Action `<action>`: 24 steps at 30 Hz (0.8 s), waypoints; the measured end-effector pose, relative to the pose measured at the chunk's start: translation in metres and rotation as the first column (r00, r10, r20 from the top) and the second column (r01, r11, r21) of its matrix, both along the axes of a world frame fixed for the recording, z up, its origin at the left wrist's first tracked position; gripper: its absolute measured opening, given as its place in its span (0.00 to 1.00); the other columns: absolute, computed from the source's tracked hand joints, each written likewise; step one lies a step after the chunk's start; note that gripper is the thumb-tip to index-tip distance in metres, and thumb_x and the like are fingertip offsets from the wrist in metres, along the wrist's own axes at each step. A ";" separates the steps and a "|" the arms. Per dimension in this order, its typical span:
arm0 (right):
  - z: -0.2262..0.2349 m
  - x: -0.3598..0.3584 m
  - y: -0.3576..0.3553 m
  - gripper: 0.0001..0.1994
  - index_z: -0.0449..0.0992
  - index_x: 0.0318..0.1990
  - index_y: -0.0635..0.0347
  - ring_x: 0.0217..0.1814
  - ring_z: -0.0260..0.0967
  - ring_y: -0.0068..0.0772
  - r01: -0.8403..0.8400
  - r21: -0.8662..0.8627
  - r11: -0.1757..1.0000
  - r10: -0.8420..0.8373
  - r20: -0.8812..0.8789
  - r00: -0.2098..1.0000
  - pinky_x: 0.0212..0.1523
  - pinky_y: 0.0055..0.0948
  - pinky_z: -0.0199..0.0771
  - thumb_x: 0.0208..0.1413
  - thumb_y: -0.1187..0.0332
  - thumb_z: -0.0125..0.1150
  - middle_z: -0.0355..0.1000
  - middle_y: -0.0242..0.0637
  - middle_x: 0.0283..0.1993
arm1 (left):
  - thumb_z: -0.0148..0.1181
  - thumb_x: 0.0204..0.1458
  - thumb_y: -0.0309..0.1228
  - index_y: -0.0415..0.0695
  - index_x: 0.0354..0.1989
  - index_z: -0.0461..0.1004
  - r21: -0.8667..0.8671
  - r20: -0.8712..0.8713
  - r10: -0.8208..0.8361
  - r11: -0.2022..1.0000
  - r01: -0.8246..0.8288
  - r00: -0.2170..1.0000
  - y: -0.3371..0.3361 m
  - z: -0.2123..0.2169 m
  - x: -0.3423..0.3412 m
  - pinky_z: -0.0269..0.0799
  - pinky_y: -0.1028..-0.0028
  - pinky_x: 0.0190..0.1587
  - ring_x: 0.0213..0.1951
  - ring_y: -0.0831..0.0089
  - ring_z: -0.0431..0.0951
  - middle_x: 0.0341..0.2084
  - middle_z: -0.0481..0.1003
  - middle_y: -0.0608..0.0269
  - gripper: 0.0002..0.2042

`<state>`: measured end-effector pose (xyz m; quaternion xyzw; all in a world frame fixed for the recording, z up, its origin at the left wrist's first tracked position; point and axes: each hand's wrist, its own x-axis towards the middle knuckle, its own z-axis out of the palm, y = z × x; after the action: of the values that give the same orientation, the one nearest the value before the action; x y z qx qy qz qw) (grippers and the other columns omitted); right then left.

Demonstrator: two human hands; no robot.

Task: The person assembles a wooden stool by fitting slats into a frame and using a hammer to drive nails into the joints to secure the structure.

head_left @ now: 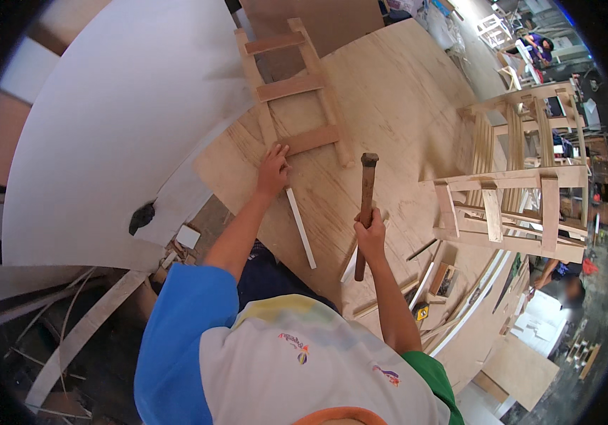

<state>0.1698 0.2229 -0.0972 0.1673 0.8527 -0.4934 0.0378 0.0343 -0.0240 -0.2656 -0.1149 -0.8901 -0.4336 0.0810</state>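
Plywood bench (403, 92): right hand (370, 237) grips hammer (365, 205); left hand (273, 170) flat on ladder frame (293, 88).

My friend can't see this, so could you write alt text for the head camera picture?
Seen from above, a person's right hand grips a hammer over a plywood table, while the left hand presses on a ladder-like wooden frame beside a thin white strip. Slatted wooden frames stand at the right, and a large white sheet lies at the left.
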 end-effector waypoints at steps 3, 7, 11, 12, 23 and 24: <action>-0.030 -0.027 0.001 0.10 0.67 0.37 0.63 0.29 0.63 0.27 0.071 0.001 0.998 -0.071 -0.044 0.997 0.34 0.27 0.65 0.44 0.76 0.54 0.66 0.36 0.28 | 0.61 0.44 0.23 0.39 0.23 0.66 0.032 0.023 -0.027 0.999 0.027 0.999 -0.004 0.001 -0.004 0.50 0.57 0.64 0.62 0.57 0.59 0.57 0.67 0.59 0.08; -0.067 -0.081 -0.002 0.13 0.67 0.40 0.64 0.30 0.64 0.30 0.105 0.063 0.992 -0.100 -0.076 0.992 0.35 0.30 0.66 0.44 0.75 0.55 0.67 0.37 0.29 | 0.61 0.43 0.24 0.40 0.22 0.66 0.014 0.080 -0.108 0.994 0.107 0.991 -0.018 0.015 -0.004 0.49 0.54 0.64 0.62 0.60 0.60 0.56 0.68 0.61 0.08; -0.106 -0.112 -0.006 0.16 0.67 0.42 0.65 0.31 0.66 0.36 0.192 0.154 0.969 -0.195 0.008 0.981 0.36 0.32 0.67 0.44 0.73 0.58 0.68 0.41 0.31 | 0.63 0.43 0.24 0.41 0.24 0.68 0.013 0.128 -0.169 0.986 0.168 0.977 -0.024 0.013 -0.017 0.48 0.50 0.64 0.62 0.62 0.62 0.55 0.69 0.62 0.07; -0.116 -0.115 -0.008 0.17 0.66 0.43 0.65 0.31 0.67 0.38 0.209 0.185 0.960 -0.214 0.008 0.977 0.36 0.33 0.67 0.43 0.72 0.59 0.69 0.42 0.31 | 0.63 0.43 0.25 0.41 0.24 0.69 0.037 0.141 -0.178 0.984 0.174 0.974 -0.025 0.014 -0.017 0.48 0.49 0.64 0.61 0.63 0.62 0.54 0.70 0.63 0.07; -0.158 -0.143 -0.018 0.26 0.65 0.49 0.69 0.49 0.64 0.54 0.259 0.426 0.867 -0.233 -0.112 0.966 0.51 0.41 0.65 0.40 0.69 0.62 0.66 0.55 0.47 | 0.64 0.43 0.26 0.40 0.26 0.71 0.210 0.253 -0.252 0.957 0.201 0.934 -0.047 0.021 -0.033 0.57 0.60 0.60 0.60 0.60 0.64 0.55 0.68 0.53 0.07; -0.154 -0.146 -0.018 0.26 0.65 0.50 0.70 0.49 0.64 0.54 0.253 0.393 0.884 -0.252 -0.057 0.966 0.52 0.41 0.65 0.40 0.69 0.62 0.67 0.55 0.47 | 0.64 0.43 0.26 0.40 0.26 0.71 0.237 0.259 -0.232 0.956 0.171 0.938 -0.048 0.023 -0.036 0.59 0.62 0.59 0.60 0.60 0.64 0.56 0.67 0.51 0.07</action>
<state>0.0240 0.2044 -0.2510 0.2799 0.9060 -0.3111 -0.0631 -0.0017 -0.0722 -0.2430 -0.1332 -0.8247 -0.5437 -0.0807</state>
